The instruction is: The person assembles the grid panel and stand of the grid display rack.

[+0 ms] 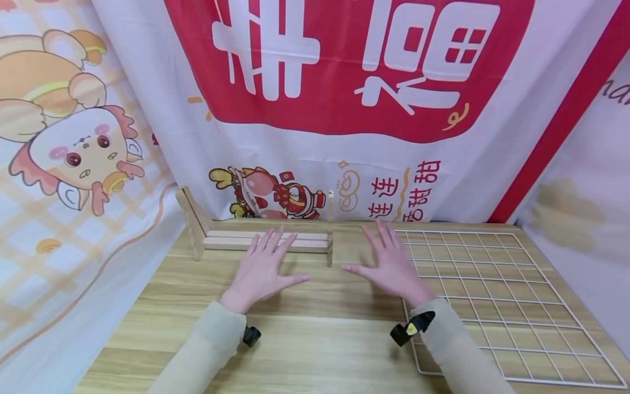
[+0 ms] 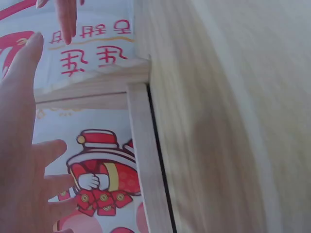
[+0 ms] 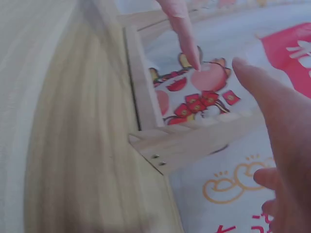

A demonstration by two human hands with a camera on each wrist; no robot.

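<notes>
My left hand (image 1: 263,271) spreads its fingers palm-down over the table, just in front of a pale wooden rack (image 1: 266,247). Slats join two upright end pieces on this rack, which stands near the back edge. To its right my right hand (image 1: 394,273) is spread too, holding nothing, between the rack and a white wire grid panel (image 1: 458,232). The right forearm passes over the panel's left side. In the left wrist view a slat (image 2: 150,155) meets an end piece. Two screws show in the near end piece (image 3: 189,141) in the right wrist view.
The wood-grain table (image 1: 305,350) has its back edge against a hanging white cloth with red print (image 1: 334,120). Another patterned cloth (image 1: 54,230) hangs at the left. Black wrist cameras (image 1: 251,335) sit on both sleeves.
</notes>
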